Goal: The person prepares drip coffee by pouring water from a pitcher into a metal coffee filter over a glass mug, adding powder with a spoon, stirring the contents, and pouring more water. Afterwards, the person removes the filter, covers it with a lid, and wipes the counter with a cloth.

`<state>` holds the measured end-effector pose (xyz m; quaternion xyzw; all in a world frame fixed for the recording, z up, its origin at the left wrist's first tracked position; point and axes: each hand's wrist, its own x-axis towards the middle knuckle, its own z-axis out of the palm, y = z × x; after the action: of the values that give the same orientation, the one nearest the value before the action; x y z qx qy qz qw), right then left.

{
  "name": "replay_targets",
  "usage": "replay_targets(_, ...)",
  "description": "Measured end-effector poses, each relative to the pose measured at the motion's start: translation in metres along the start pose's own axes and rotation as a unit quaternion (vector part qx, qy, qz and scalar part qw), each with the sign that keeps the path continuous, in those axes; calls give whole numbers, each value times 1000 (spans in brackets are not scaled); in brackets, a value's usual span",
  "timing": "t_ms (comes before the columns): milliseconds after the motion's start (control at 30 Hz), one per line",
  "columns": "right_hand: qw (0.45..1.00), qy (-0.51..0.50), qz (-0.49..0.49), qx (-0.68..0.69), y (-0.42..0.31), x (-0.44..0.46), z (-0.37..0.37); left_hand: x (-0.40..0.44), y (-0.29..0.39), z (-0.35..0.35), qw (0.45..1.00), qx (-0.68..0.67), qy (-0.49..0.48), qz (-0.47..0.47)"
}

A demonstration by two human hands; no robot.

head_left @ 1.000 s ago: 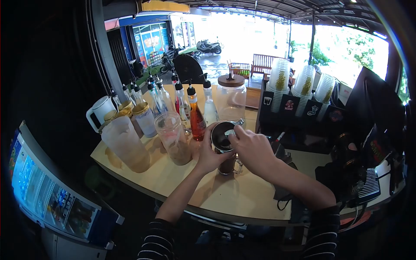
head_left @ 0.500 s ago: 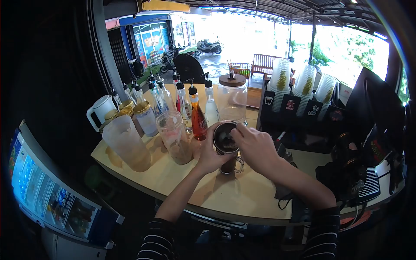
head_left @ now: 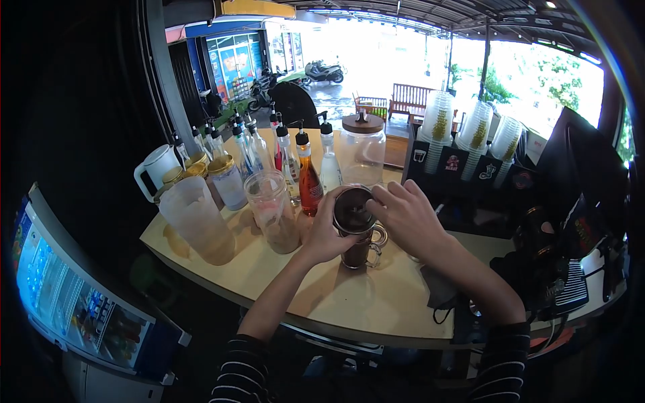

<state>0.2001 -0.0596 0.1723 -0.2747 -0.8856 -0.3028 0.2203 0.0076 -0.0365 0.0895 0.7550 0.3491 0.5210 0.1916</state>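
My left hand [head_left: 324,232] is wrapped round the left side of a round cup [head_left: 354,213] with a shiny rim and dark contents. Directly below, a clear glass mug [head_left: 356,255] with a looped handle stands on the counter, holding something dark. Whether the cup rests on the mug or is held over it, I cannot tell. My right hand [head_left: 408,213] is closed in a pinch at the cup's right rim; what its fingers grip is hidden. Left of my hands stands a clear jar-like pitcher [head_left: 274,218], smeared inside.
A frosted pitcher [head_left: 197,221], pump bottles [head_left: 310,178] and gold-lidded jars [head_left: 227,181] crowd the counter's left and back. A big lidded jar [head_left: 363,158] stands behind. Stacked plastic cups [head_left: 437,124] sit in a black holder at right. A dark cloth [head_left: 440,292] lies near the front edge.
My right hand has risen slightly and moved right, its fingers now at the cup's rim instead of over its opening. My left hand keeps its hold.
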Motion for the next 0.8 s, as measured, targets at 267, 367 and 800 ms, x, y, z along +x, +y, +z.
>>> replay_targets(267, 997, 27, -65, -25, -1, -1, 4, 2, -10, -7, 1000, -2, -24, 14)
replay_targets(367, 996, 31, -83, -31, -4, 1, 4, 3, -17, -10, 999, 2, -34, 19)
replay_targets(800, 999, -27, -30, -36, -18, 26, 5, 12, -27, -30, 995, -38, -77, 51)
